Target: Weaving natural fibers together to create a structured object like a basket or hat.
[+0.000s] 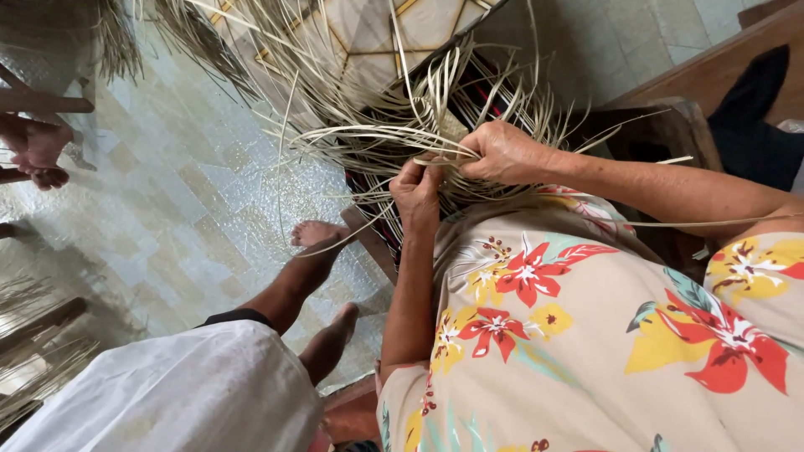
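Two hands work at one weave (402, 134) of pale strips: the left hand (416, 194) and the right hand (502, 151). Two bare feet, one (316, 232) ahead of the other (331, 339), stand on the tiled floor (167, 201). One more foot (38, 151) shows at the floor's left edge.

1. This looks like a home used as a small weaving place, perhaps a porch or a living room.
2. The tiled floor (180, 209) is pale and glossy, a household kind of floor, and people go barefoot on it: a bare foot (316, 232) rests there.
3. Long dried palm strips (377, 125) fan out over the floor, with more bundles at the left edge.
4. Dark wooden furniture (670, 125) stands on the right, and a wooden chair leg (46, 102) on the left.
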